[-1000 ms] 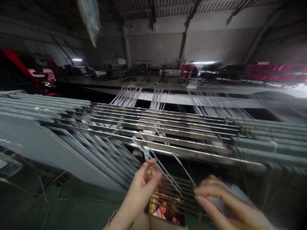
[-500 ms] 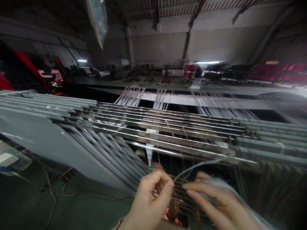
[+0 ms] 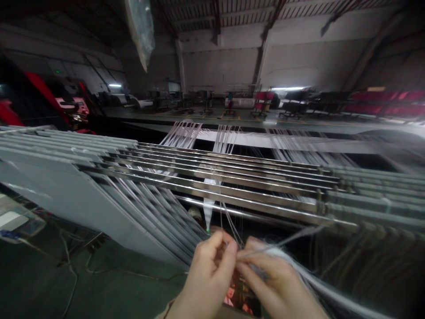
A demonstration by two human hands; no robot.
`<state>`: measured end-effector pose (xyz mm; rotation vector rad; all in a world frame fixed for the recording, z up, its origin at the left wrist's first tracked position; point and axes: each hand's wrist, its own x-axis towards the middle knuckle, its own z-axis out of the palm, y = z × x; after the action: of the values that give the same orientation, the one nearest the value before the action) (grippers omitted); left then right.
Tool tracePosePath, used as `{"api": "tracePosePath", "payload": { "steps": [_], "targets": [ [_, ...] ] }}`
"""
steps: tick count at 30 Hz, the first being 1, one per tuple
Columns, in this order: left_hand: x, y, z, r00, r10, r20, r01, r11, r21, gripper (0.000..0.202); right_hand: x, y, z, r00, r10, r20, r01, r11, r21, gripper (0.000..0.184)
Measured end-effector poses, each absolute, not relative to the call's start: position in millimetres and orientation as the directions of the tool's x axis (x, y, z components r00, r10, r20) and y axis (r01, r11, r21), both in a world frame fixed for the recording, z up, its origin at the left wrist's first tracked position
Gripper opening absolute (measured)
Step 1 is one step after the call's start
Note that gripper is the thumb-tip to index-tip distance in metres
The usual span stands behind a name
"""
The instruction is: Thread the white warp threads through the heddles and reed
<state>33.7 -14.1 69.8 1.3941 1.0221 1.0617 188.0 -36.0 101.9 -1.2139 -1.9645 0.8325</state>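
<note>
In the lower middle of the head view, my left hand [image 3: 212,268] is closed, thumb and forefinger pinched on thin threads. My right hand [image 3: 270,272] has come right up beside it, with its fingertips pinching a thread at nearly the same spot. Pale warp threads [image 3: 229,219] run up from the fingers to the loom's metal bars. A thicker grey bundle of threads [image 3: 295,235] passes from my right hand toward the bars on the right. A white tapered bunch of threads [image 3: 208,210] with a green tip hangs just beyond my left hand.
Long shiny metal bars [image 3: 239,190] cross in front of me. Grey frame panels [image 3: 83,195] fan out at left; heddle wires [image 3: 381,261] hang at right. White warp groups [image 3: 182,133] stretch behind. Cables [image 3: 71,266] lie on the green floor, and a plastic wrap [image 3: 141,33] hangs overhead.
My right hand has moved left and its fingers have closed beside my left fingertips. The threads between my hands and the bars now run straighter.
</note>
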Motion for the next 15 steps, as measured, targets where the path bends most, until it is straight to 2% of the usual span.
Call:
{"api": "tracePosePath", "payload": {
  "steps": [2, 4, 6, 8, 9, 11, 13, 15],
  "targets": [
    [32, -15, 73, 0.264, 0.964, 0.034, 0.032, -0.044, 0.998, 0.027, 197, -37, 101, -0.304, 0.921, 0.245, 0.568, 0.382, -0.729, 0.022],
    [31, -16, 79, 0.274, 0.959, 0.073, 0.061, -0.093, 0.994, 0.023, 211, -37, 96, -0.255, 0.907, 0.335, 0.686, 0.414, -0.598, 0.017],
    [30, -19, 83, 0.31, 0.923, 0.23, 0.139, -0.283, 0.949, 0.016, 224, -34, 89, -0.228, 0.895, 0.382, 0.746, 0.413, -0.522, 0.02],
    [31, -21, 84, 0.389, 0.841, 0.376, 0.195, -0.474, 0.858, 0.021, 230, -31, 83, -0.254, 0.909, 0.332, 0.757, 0.4, -0.517, 0.018],
    [32, -20, 82, 0.415, 0.82, 0.394, 0.216, -0.509, 0.833, 0.024, 231, -31, 81, -0.259, 0.914, 0.311, 0.75, 0.393, -0.533, 0.016],
    [33, -16, 75, 0.368, 0.856, 0.362, 0.26, -0.469, 0.844, 0.028, 229, -32, 81, -0.219, 0.912, 0.346, 0.718, 0.391, -0.576, 0.01],
    [33, -6, 67, 0.228, 0.921, 0.315, 0.293, -0.374, 0.88, 0.033, 226, -38, 83, -0.133, 0.864, 0.486, 0.661, 0.443, -0.606, 0.003],
    [32, 6, 59, 0.133, 0.935, 0.328, 0.377, -0.354, 0.856, 0.037, 226, -44, 84, -0.096, 0.762, 0.64, 0.594, 0.56, -0.578, 0.011]
  ]
}}
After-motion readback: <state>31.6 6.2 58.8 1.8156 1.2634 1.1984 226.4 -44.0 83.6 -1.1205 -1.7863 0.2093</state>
